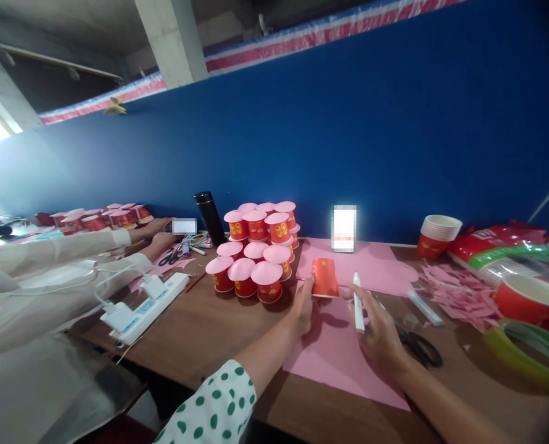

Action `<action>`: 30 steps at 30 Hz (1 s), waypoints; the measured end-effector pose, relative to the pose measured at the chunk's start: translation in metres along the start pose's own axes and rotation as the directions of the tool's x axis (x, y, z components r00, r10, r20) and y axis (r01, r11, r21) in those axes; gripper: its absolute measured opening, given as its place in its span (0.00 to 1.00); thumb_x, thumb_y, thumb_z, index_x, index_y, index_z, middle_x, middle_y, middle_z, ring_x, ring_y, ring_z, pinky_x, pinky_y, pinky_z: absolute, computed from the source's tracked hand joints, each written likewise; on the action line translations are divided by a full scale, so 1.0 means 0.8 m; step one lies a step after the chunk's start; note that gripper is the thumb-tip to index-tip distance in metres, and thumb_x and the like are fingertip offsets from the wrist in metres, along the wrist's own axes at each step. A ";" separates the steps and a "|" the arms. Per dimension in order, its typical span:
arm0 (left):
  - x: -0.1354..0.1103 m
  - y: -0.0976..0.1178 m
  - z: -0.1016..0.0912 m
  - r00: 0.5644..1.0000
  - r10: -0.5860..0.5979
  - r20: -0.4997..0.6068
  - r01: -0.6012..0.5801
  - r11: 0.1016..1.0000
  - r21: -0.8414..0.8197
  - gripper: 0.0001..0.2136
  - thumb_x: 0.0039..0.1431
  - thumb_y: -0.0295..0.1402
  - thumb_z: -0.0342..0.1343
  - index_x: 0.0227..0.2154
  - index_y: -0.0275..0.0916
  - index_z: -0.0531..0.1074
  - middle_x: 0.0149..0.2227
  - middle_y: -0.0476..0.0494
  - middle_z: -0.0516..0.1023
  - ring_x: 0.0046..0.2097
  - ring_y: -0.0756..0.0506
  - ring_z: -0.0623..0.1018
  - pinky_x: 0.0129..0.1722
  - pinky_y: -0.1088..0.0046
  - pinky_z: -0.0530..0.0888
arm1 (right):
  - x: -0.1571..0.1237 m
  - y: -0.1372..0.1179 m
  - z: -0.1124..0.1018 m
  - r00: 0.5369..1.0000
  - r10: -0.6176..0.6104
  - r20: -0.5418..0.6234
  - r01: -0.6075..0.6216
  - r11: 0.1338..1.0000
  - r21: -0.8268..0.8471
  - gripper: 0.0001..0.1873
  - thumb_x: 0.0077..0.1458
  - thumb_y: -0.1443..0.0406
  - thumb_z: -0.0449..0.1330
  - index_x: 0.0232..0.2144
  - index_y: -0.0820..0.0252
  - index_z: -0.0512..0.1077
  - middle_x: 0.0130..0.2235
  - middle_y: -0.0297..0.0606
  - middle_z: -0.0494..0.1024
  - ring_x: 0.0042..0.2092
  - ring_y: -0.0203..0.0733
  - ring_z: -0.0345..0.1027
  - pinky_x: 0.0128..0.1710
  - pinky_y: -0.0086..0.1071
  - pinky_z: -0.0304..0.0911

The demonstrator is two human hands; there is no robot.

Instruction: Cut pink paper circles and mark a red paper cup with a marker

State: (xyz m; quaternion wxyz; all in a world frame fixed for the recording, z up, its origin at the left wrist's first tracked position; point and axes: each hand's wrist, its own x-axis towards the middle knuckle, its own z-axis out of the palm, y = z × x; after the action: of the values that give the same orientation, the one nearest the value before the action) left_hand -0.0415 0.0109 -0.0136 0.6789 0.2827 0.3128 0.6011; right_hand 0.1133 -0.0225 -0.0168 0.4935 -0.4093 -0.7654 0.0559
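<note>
My left hand grips a red paper cup upside down on a pink paper sheet lying on the wooden table. My right hand is closed around a white pen-like stick, its tip pointing up next to the cup. Left of my left hand stands a stacked pile of red cups with pink paper tops.
Black scissors lie by my right wrist, with a white tube and pink paper scraps beyond. A stack of red cups and tape rolls sit right. A co-worker's arms, a power strip and a black flask are left.
</note>
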 end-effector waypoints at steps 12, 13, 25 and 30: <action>-0.008 0.007 -0.001 0.997 -0.064 0.031 0.067 0.993 -0.100 0.21 0.56 0.49 0.55 0.38 0.33 0.73 0.37 0.38 0.79 0.43 0.40 0.76 0.48 0.63 0.69 | -0.003 -0.009 0.001 1.000 0.024 0.003 -0.024 0.999 0.022 0.19 0.61 0.68 0.52 0.55 0.57 0.64 0.48 0.46 0.76 0.47 0.47 0.73 0.47 0.41 0.70; -0.008 0.008 -0.001 0.997 -0.072 0.030 0.074 0.992 -0.099 0.20 0.56 0.49 0.55 0.38 0.33 0.73 0.37 0.37 0.79 0.44 0.40 0.76 0.49 0.62 0.69 | -0.003 -0.011 0.002 1.000 0.026 -0.002 -0.026 0.999 0.027 0.19 0.61 0.68 0.52 0.54 0.57 0.65 0.48 0.46 0.76 0.47 0.47 0.73 0.47 0.41 0.70; -0.012 0.017 0.007 0.988 -0.143 -0.061 0.135 0.983 -0.125 0.19 0.56 0.47 0.56 0.40 0.34 0.74 0.39 0.37 0.79 0.43 0.40 0.77 0.49 0.62 0.71 | -0.003 -0.028 -0.002 0.996 -0.019 -0.083 0.021 0.999 0.031 0.13 0.59 0.71 0.53 0.47 0.58 0.66 0.38 0.41 0.74 0.39 0.43 0.72 0.41 0.36 0.70; -0.012 0.018 0.009 0.977 -0.177 -0.118 0.163 0.979 -0.121 0.18 0.58 0.46 0.54 0.41 0.35 0.74 0.37 0.38 0.79 0.41 0.42 0.78 0.47 0.64 0.72 | 0.003 -0.038 -0.005 0.997 -0.060 -0.045 0.063 0.996 0.065 0.14 0.59 0.71 0.52 0.47 0.56 0.65 0.33 0.37 0.73 0.33 0.40 0.71 0.35 0.33 0.71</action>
State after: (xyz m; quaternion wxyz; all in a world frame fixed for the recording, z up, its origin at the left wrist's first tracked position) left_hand -0.0463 0.0029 0.0026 0.7212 0.1776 0.3448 0.5740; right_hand 0.0987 -0.0417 0.0017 0.5245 -0.3700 -0.7647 0.0573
